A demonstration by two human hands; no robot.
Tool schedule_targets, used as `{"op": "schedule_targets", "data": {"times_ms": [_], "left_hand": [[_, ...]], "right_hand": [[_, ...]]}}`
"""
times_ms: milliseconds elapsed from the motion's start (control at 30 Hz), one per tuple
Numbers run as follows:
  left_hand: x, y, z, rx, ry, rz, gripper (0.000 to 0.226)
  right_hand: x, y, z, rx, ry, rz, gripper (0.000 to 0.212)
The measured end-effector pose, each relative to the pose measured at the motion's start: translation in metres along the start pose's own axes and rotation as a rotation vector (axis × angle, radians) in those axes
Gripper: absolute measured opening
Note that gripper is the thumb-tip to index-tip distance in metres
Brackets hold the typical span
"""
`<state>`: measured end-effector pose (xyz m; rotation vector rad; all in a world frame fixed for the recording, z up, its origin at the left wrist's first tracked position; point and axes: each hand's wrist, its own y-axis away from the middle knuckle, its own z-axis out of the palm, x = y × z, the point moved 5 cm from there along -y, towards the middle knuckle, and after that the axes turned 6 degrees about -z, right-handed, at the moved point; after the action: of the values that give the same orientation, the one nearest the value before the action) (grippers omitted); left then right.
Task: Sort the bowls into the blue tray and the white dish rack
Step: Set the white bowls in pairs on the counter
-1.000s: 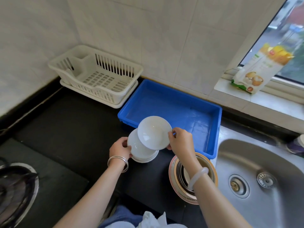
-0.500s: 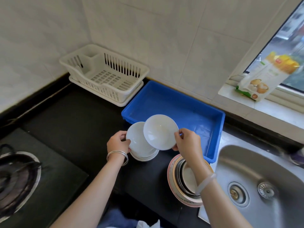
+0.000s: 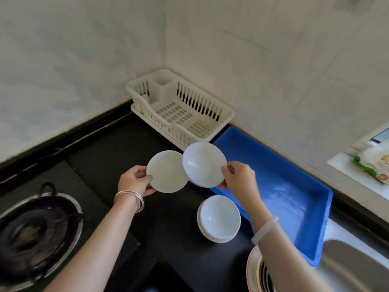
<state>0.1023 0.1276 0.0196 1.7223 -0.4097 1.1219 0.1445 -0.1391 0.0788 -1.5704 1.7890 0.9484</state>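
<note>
My left hand (image 3: 134, 182) grips the rim of a white bowl (image 3: 166, 172), held tilted above the black counter. My right hand (image 3: 239, 178) pinches the rim of a second white bowl (image 3: 203, 164), which overlaps the first one's right edge. Below them a stack of white bowls (image 3: 219, 219) sits on the counter. The white dish rack (image 3: 226, 115) stands in the corner behind the hands, with nothing in it. The blue tray (image 3: 324, 197) lies to the right, beside the rack, with nothing in it.
A gas burner (image 3: 35, 230) is at the lower left. A steel sink (image 3: 355, 268) is at the lower right, with a pink-rimmed stack of dishes (image 3: 255, 270) beside it under my right forearm. A food packet (image 3: 372, 165) lies on the window sill.
My left hand has lifted a bowl off the stack. Both hands with their bowls have risen and moved back toward the rack. The view has swung left and up.
</note>
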Motion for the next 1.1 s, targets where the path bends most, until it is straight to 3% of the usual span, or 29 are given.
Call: {"op": "schedule_targets", "data": {"times_ms": [233, 467, 567, 1100], "left_hand": [[-0.002, -0.067, -0.066, 0.172, 0.124, -0.088, 0.029], [-0.003, -0.128, -0.104, 0.295, 0.284, -0.178, 0.024], [-0.001, -0.153, -0.113, 0.318, 0.324, -0.207, 0.025], [-0.004, -0.218, -0.134, 0.394, 0.336, -0.284, 0.027]], "right_hand": [[-0.025, -0.065, 0.095, -0.184, -0.021, 0.015, 0.018], [-0.039, -0.12, 0.191, -0.338, -0.118, 0.147, 0.01], [-0.043, -0.141, 0.22, -0.336, -0.147, 0.191, 0.018], [-0.039, -0.193, 0.302, -0.287, -0.13, 0.259, 0.006]]}}
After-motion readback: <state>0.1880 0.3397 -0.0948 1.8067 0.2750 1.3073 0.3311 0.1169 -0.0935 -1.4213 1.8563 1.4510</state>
